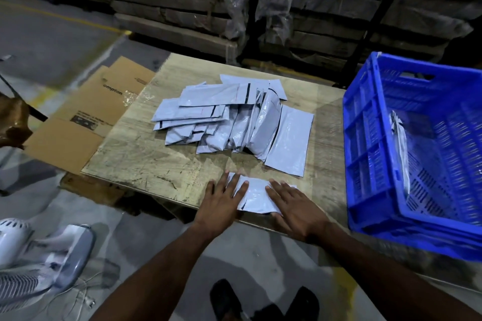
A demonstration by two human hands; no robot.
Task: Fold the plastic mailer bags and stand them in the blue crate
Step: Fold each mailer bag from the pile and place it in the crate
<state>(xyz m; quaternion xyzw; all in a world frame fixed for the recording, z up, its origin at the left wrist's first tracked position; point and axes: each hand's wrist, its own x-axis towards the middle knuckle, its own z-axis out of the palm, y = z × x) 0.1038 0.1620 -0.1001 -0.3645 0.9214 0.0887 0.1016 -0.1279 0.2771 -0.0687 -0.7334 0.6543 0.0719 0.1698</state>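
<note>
The mailer bag [257, 199] being folded lies flat at the near edge of the worktop [146, 161], pale grey, with both hands pressed on top of it. The left hand [221, 203] covers the bag's left end with its fingers [241, 189] straight and spread flat; the right hand [294, 210] covers the right end in the same way, fingers extended and slightly splayed, holding nothing curled. Below the hands, the person's dark shoes [263, 300] stand on the concrete floor [161, 232]. At lower left on the floor lies a white and grey fan [39, 260] on its side, with a thin cord trailing beside it. Beyond the hands, in the middle of the worktop, sits a loose pile of mailer bags [224, 117], overlapping at several angles; one flat bag [289, 141] lies along the right side of the pile, between the pile and the crate. The blue crate [365, 154] stands at the right end of the worktop, tilted in view, with perforated walls and a handle cut-out; at least one folded bag [399, 143] stands upright inside against its near-left wall. A flattened cardboard box [86, 117] lies under and beside the worktop's left edge. Farthest away, stacks of plastic-wrapped cartons [182, 2] line the background, and a yellow floor line [65, 17] runs across the upper left.
</note>
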